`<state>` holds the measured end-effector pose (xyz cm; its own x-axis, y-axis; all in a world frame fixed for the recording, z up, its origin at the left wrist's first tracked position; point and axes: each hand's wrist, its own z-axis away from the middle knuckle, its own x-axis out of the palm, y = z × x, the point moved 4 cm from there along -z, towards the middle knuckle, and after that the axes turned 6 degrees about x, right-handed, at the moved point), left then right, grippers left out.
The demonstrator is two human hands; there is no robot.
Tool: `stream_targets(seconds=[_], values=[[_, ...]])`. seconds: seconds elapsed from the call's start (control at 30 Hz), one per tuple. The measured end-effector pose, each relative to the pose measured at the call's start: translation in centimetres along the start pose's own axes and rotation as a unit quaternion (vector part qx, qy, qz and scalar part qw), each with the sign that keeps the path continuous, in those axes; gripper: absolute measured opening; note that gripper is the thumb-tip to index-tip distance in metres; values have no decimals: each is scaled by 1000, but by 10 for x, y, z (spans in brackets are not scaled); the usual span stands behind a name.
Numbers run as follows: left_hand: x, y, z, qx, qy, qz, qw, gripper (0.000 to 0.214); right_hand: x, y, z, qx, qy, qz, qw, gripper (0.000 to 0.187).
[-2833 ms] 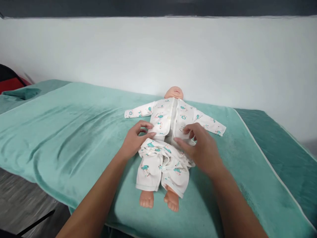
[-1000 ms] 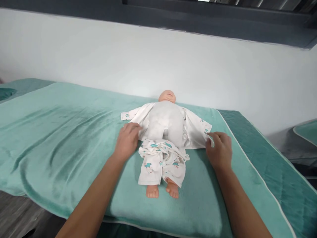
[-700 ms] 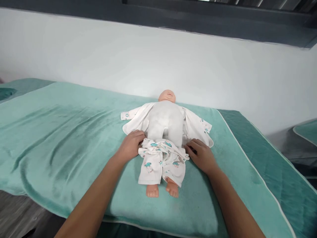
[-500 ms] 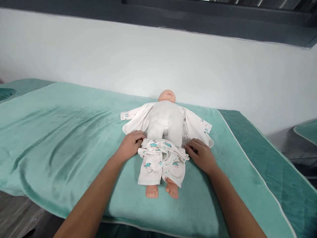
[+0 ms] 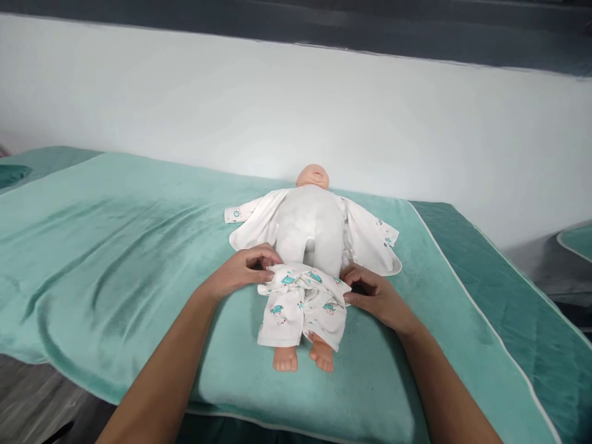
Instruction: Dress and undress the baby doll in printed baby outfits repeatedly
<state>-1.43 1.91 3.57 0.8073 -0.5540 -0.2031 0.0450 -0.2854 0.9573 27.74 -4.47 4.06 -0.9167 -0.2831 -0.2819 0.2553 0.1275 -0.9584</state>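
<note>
A baby doll (image 5: pixel 312 225) lies on its back on a teal blanket (image 5: pixel 115 246), head toward the wall, bare feet toward me. Its printed white shirt (image 5: pixel 370 237) is spread open on both sides, baring the white cloth torso. Printed white trousers (image 5: pixel 303 305) cover the legs, bunched at the waist. My left hand (image 5: pixel 243 271) pinches the waistband on the doll's left-hand side as I see it. On the other side my right hand (image 5: pixel 374 293) pinches the waistband too. Both hands have fingers closed on the fabric.
The blanket covers a padded bed that runs left and right along a white wall (image 5: pixel 416 135). A darker teal cover (image 5: pixel 499 271) shows at the right. The bed's near edge and dark floor (image 5: pixel 28 394) lie at lower left. Another teal bed corner (image 5: pixel 578 240) sits far right.
The shirt, shut 2.8 s ago, has been spread open. My hands then came in from the shirt flaps to the hips and closed on the trouser waistband.
</note>
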Motion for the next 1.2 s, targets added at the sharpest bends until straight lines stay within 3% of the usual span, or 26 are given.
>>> stream_targets(seconds=[0.1,0.17,0.43,0.6,0.73,0.8,0.93,1.07,1.2], values=[[1,0,1,-10,-17,20,1000,16,0,0,-2,-28,44,13,999,19],[1,-1,2,-18,3,35,999,18,-2,0,-4,-49,81,21,995,18],[-3,-9,-1,26,162,65,984,27,-3,-1,-14,-102,230,15,968,20],[4,-10,-7,55,232,109,965,22,4,-4,-23,-88,271,1,958,18],[10,-7,-11,60,297,141,943,22,7,-7,-24,-144,304,30,941,14],[12,-8,-12,44,318,135,937,24,6,-5,-25,-140,320,51,936,14],[14,-12,-14,13,295,109,949,26,2,4,-29,-58,332,56,940,16],[16,-18,-11,-56,256,167,951,32,0,12,-33,31,278,34,960,25],[19,-16,-8,-110,213,156,958,20,1,11,-30,41,216,102,970,21]])
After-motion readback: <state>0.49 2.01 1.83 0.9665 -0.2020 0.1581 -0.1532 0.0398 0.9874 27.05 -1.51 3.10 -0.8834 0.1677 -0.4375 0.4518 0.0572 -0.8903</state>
